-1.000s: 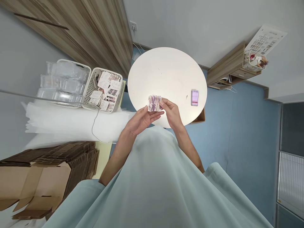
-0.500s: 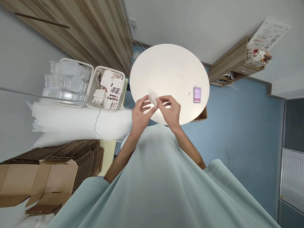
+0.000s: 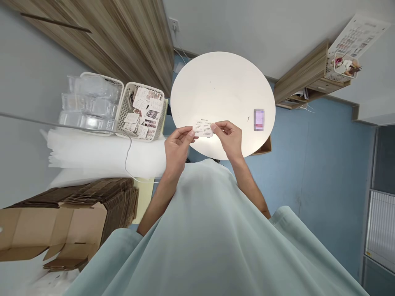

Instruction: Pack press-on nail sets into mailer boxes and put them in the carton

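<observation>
I hold a small white card (image 3: 204, 128) with printed text facing up, just above the near edge of the round white table (image 3: 222, 86). My left hand (image 3: 177, 144) pinches its left end and my right hand (image 3: 227, 137) pinches its right end. A small purple item (image 3: 259, 119) lies on the table to the right of my right hand.
A white basket (image 3: 127, 107) holding several nail-set cards stands at the left, beside a basket of clear plastic trays (image 3: 89, 102). White foam sheets (image 3: 101, 154) lie below them. Flattened cardboard boxes (image 3: 68, 213) sit at lower left. A wooden shelf (image 3: 304, 82) stands at right.
The card was turned over: its patterned purple side faced up a second ago, now the printed white side shows. Both hands shifted to pinch its two ends.
</observation>
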`<state>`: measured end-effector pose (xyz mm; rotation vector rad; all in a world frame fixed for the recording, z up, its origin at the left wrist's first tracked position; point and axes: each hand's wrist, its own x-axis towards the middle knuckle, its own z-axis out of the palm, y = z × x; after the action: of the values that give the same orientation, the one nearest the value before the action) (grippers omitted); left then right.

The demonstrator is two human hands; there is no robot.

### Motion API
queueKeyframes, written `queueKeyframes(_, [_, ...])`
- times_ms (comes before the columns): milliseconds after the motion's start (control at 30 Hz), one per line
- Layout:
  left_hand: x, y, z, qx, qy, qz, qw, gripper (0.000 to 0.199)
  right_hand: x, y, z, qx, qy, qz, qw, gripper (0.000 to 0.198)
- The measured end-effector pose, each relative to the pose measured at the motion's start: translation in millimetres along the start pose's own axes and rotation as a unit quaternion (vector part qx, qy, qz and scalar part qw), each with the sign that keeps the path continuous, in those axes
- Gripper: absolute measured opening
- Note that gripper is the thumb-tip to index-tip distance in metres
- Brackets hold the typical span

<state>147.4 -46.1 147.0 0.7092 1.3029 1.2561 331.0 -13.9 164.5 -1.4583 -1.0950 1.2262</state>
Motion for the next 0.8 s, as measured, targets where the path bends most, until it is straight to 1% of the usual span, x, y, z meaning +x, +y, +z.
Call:
queueKeyframes(67, [3, 0, -4, -0.038, -0.043, -0.056, 0.997, 0.052, -1, -1, -2, 0.007, -0.012, -0.008, 1.000, 0.047])
queueKeyframes(167, [4, 2, -8, -0.089, -0.138, -0.138, 0.977, 0.061, -1, -7, -6, 0.033, -0.040, -0.020, 0.998, 0.047])
queueKeyframes(267, [2, 2, -8, -0.116, -0.211, -0.170, 0.956, 0.075, -2, -12, -7, 0.057, -0.074, -0.012, 0.996, 0.048])
queueKeyframes(333, [0, 2, -7, -0.122, -0.226, -0.176, 0.950, 0.082, -1, -13, -6, 0.062, -0.096, -0.002, 0.993, 0.048])
queueKeyframes(400, [-1, 2, -6, -0.119, -0.221, -0.174, 0.952, 0.085, 0, -12, -4, 0.057, -0.104, 0.002, 0.993, 0.049])
queueKeyframes(433, [-1, 3, -5, -0.115, -0.214, -0.169, 0.955, 0.085, 0, -11, -3, 0.052, -0.098, 0.000, 0.994, 0.048])
queueKeyframes(533, [-1, 7, -1, -0.087, -0.179, -0.134, 0.971, 0.080, 1, -9, 0, 0.024, -0.044, -0.019, 0.999, 0.046])
queueKeyframes(600, [-1, 9, 1, -0.057, -0.138, -0.092, 0.985, 0.077, -2, -11, 2, 0.003, -0.015, -0.035, 0.999, 0.044])
queueKeyframes(667, [1, 7, 4, -0.019, -0.092, -0.042, 0.995, 0.077, -6, -15, 5, -0.016, -0.015, -0.044, 0.999, 0.043])
queueKeyframes(800, [4, -6, 6, 0.064, -0.029, 0.040, 0.997, 0.083, -11, -20, 13, -0.054, -0.018, -0.050, 0.997, 0.043])
